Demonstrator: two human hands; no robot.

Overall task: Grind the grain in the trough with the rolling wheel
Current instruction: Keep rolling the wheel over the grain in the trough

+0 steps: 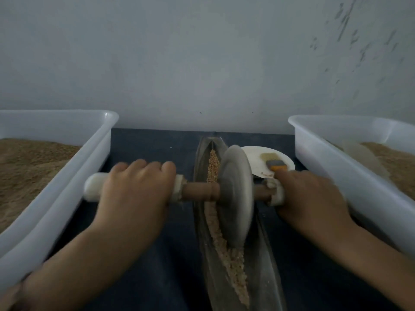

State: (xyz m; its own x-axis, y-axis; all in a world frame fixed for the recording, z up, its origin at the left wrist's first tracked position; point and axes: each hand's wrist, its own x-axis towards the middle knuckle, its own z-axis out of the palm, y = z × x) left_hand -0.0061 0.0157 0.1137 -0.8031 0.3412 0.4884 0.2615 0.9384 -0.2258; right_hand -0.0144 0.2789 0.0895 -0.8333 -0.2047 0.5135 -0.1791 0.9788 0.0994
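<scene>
Grain (221, 239) lies along the trough (202, 221), under the rolling wheel (234, 194).
Left hand (137, 187) and right hand (307, 194) curl round its axle handles; white tubs (74, 167) either side hold brown meal.

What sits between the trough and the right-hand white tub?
In the head view, a white round plate lies there on the dark table, carrying an orange-handled brush, behind the right hand.

This looks like a small, plain grain-processing workroom rather than a kitchen: a bare, scuffed pale grey wall (202, 59) backs a dark blue work surface (157, 149), with translucent white plastic tubs of brown ground grain at left (74, 167) and right (336, 167).
</scene>
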